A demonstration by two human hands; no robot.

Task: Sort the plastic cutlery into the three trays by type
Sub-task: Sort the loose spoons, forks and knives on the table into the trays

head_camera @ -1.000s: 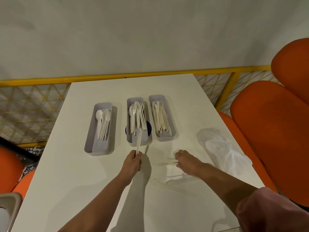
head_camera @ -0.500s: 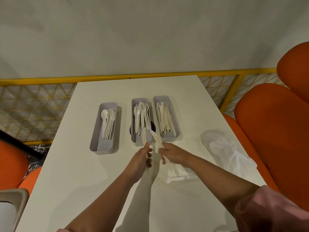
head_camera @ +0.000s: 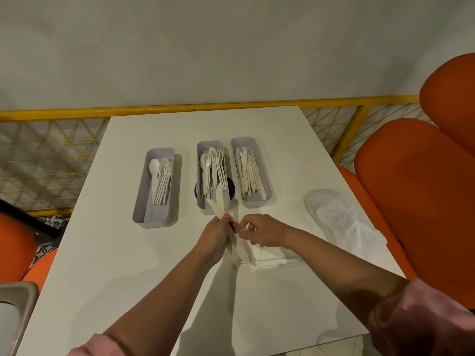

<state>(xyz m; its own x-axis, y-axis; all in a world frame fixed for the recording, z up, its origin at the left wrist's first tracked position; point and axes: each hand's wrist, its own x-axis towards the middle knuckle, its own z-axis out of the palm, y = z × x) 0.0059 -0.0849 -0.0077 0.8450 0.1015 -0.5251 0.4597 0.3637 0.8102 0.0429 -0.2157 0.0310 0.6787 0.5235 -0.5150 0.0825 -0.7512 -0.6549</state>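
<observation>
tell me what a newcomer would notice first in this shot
Three grey trays stand in a row on the white table: spoons in the left tray, forks in the middle tray, knives in the right tray. Just before the middle one, the left hand grips fanned white cutlery pieces, the right hand close beside. Orange seats fill the right edge.

left hand [head_camera: 213, 240] curled round knives [head_camera: 218, 204], right hand [head_camera: 264, 231] curled, fingertips just beside it, forearms outstretched
</observation>
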